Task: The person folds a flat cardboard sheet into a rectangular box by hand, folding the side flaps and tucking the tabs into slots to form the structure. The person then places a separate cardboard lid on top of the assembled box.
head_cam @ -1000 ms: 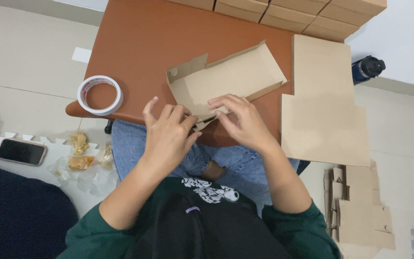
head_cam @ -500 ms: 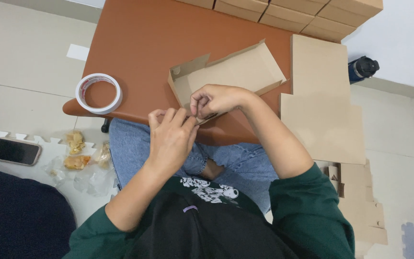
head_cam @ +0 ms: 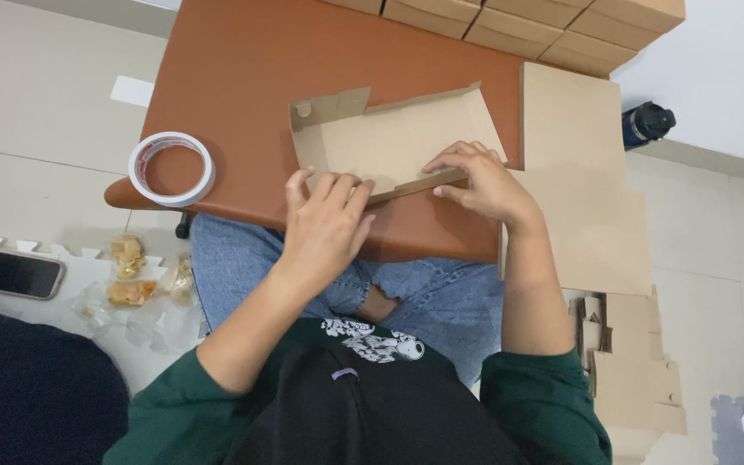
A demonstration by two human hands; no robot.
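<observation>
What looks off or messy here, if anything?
Nothing damaged on the brown table; the cardboard box blank under the left hand and right hand looks intact. Only oddity: clear snack wrappers strewn loosely on the floor mat beside the black phone.

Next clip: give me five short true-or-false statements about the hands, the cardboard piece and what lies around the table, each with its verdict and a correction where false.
1. Both hands rest on the near edge of the cardboard box blank. True: the left hand and the right hand press along its near flap.
2. The tape roll sits on the table's right end. False: it lies at the left corner of the brown table.
3. A phone lies on the floor mat at left. True.
4. The right hand holds scissors. False: it touches only cardboard.
5. Flat cardboard sheets lie to the right of the blank. True.
</observation>
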